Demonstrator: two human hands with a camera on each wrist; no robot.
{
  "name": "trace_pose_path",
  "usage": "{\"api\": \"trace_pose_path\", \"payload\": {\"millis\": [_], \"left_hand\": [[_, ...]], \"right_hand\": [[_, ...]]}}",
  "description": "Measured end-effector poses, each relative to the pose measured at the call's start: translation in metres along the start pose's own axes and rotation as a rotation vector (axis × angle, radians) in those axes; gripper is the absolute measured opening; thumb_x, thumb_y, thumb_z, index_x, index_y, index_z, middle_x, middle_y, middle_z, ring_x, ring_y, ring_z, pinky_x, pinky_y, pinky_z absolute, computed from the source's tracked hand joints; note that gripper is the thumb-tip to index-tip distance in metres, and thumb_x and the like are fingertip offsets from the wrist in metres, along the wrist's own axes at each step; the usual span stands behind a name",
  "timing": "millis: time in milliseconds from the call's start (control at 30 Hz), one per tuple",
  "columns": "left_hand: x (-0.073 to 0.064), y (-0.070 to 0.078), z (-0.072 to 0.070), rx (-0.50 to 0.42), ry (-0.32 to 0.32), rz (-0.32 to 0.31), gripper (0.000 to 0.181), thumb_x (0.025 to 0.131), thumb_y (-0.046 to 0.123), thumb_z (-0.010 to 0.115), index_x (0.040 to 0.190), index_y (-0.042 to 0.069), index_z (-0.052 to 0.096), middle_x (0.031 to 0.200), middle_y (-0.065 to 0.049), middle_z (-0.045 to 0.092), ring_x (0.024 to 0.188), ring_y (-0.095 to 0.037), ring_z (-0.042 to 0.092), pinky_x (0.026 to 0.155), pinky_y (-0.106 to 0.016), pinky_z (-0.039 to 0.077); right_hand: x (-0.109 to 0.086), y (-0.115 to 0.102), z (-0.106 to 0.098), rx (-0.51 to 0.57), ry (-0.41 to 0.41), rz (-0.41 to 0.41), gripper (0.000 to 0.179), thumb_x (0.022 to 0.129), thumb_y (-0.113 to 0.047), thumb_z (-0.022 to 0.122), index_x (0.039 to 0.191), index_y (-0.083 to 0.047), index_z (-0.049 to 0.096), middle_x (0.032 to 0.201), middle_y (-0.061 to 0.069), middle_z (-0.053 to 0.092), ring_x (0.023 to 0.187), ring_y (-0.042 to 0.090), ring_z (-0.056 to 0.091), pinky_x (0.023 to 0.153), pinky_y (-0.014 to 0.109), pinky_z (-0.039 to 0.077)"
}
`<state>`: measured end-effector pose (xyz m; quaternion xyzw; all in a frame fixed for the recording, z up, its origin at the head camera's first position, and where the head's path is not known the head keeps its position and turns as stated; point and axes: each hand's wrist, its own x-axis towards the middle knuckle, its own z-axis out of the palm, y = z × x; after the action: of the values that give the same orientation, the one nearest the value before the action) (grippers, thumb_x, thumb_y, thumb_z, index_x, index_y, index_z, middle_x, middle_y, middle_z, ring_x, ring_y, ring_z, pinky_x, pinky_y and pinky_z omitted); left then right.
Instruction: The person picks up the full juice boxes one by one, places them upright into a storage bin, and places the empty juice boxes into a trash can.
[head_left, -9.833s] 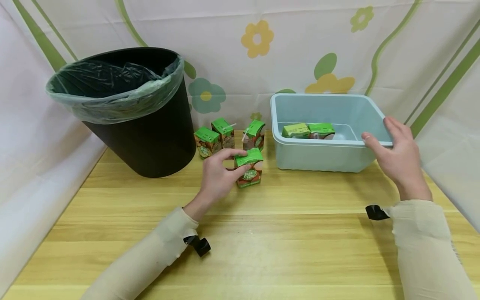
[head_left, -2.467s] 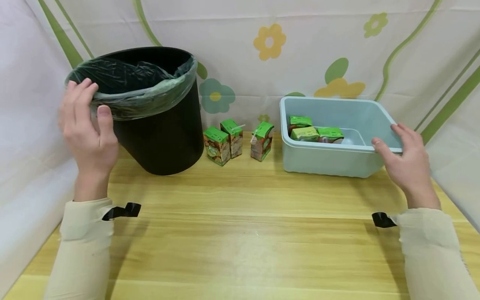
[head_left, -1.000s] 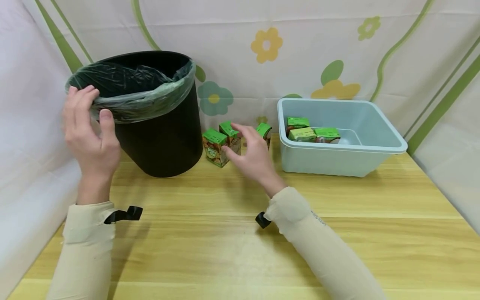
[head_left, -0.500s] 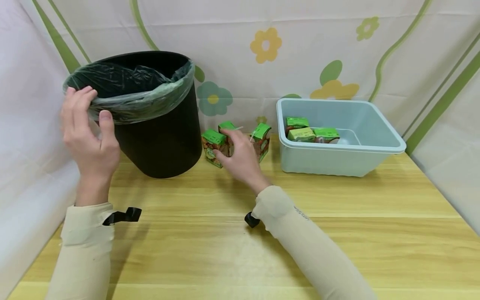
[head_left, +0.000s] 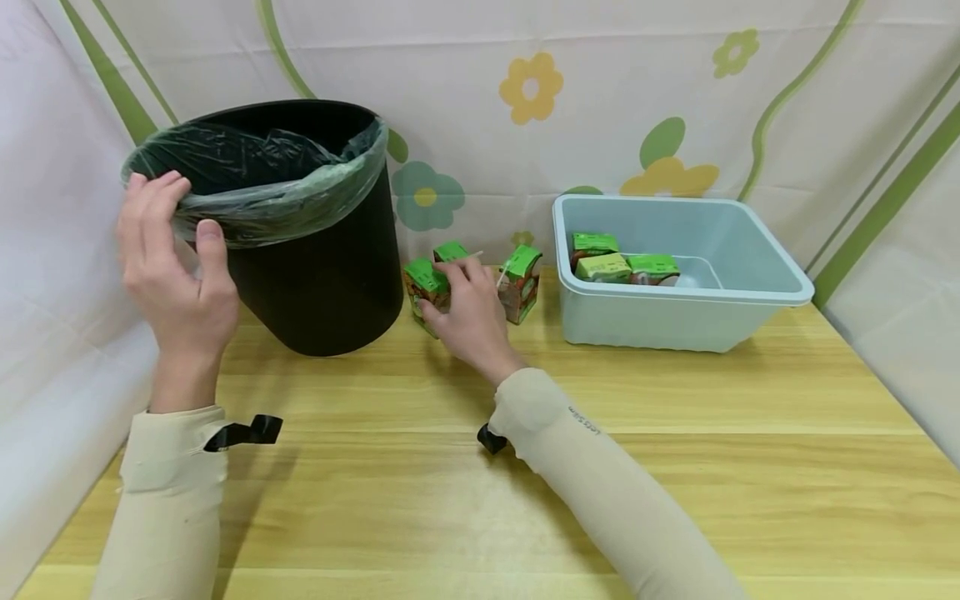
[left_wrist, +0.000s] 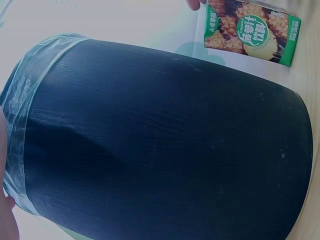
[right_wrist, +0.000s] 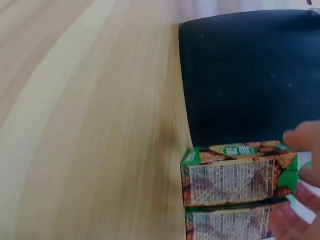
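Observation:
My left hand (head_left: 176,258) holds the left rim of a black trash can (head_left: 322,283) lined with a translucent green bag (head_left: 300,204). Its fingertips reach over the rim, and the thumb lies along the outside. My right hand (head_left: 472,317) grips the top of the leftmost juice box (head_left: 426,279), a green-topped carton with pineapple pictures (left_wrist: 250,32). In the right wrist view that juice box (right_wrist: 230,180) stands on the table between thumb and fingers. A second juice box (head_left: 450,252) with a straw is mostly hidden behind the hand. A third juice box (head_left: 519,283) stands just right of it.
A light blue basin (head_left: 675,325) stands at the right with three juice boxes inside, one yellow-green-topped box (head_left: 603,268) among them. A flowered cloth (head_left: 480,83) hangs behind. The wooden table (head_left: 420,500) extends in front.
My right hand has left the basin's rim, moved left across the table and closed on the leftmost juice box. My left hand, earlier on a juice box, has stayed at the trash can's rim lately.

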<state>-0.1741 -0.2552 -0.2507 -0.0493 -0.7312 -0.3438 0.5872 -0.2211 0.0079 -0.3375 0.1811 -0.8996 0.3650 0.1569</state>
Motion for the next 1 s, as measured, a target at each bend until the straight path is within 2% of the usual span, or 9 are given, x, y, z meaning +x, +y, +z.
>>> {"api": "trace_pose_path", "payload": {"millis": [100,300,433,533,767,1000], "left_hand": [[0.000,0.001,0.000,-0.004,0.008,0.004,0.050,0.097,0.032,0.055,0.130,-0.001,0.071,0.141,-0.011,0.068,0.150,-0.013,0.049,0.132,-0.032,0.028],[0.000,0.000,0.000,-0.009,0.016,0.007,0.049,0.097,0.032,0.055,0.129,-0.001,0.071,0.140,-0.011,0.069,0.150,-0.014,0.049,0.132,-0.032,0.028],[0.000,-0.001,0.001,-0.013,0.017,0.009,0.048,0.097,0.032,0.055,0.129,-0.001,0.072,0.140,-0.011,0.069,0.149,-0.013,0.050,0.132,-0.032,0.029],[-0.001,-0.003,0.001,-0.016,0.015,0.009,0.047,0.098,0.031,0.056,0.129,0.000,0.072,0.140,-0.010,0.069,0.149,-0.013,0.050,0.132,-0.033,0.029],[0.000,-0.005,0.001,-0.010,0.023,0.002,0.046,0.097,0.032,0.057,0.130,0.005,0.074,0.141,-0.004,0.071,0.149,-0.011,0.051,0.131,-0.032,0.030],[0.001,-0.006,-0.001,0.000,0.033,-0.013,0.044,0.097,0.035,0.061,0.129,0.009,0.077,0.140,-0.002,0.073,0.148,-0.012,0.053,0.130,-0.031,0.033]], "right_hand": [[0.000,-0.005,0.001,-0.028,0.017,0.023,0.052,0.098,-0.032,0.077,0.144,-0.012,0.065,0.140,0.005,0.056,0.118,0.027,0.057,0.080,0.038,0.055],[0.001,-0.010,0.004,-0.094,0.033,0.064,0.048,0.099,-0.037,0.075,0.141,-0.014,0.067,0.135,0.006,0.057,0.094,0.024,0.066,0.066,0.035,0.055],[0.001,-0.010,0.005,-0.126,0.040,0.067,0.047,0.100,-0.038,0.074,0.140,-0.014,0.067,0.133,0.008,0.065,0.097,0.027,0.072,0.071,0.039,0.060],[0.000,-0.008,0.004,-0.125,0.059,0.037,0.044,0.099,-0.034,0.074,0.138,-0.012,0.068,0.133,0.009,0.070,0.098,0.028,0.074,0.074,0.042,0.063],[0.004,-0.011,-0.018,-0.024,0.079,-0.020,0.041,0.098,-0.029,0.074,0.135,-0.013,0.070,0.134,0.008,0.072,0.104,0.027,0.074,0.086,0.043,0.063],[0.016,-0.022,-0.054,0.175,0.084,-0.036,0.044,0.095,-0.023,0.074,0.137,-0.013,0.070,0.129,0.007,0.073,0.109,0.023,0.071,0.094,0.040,0.061]]}}
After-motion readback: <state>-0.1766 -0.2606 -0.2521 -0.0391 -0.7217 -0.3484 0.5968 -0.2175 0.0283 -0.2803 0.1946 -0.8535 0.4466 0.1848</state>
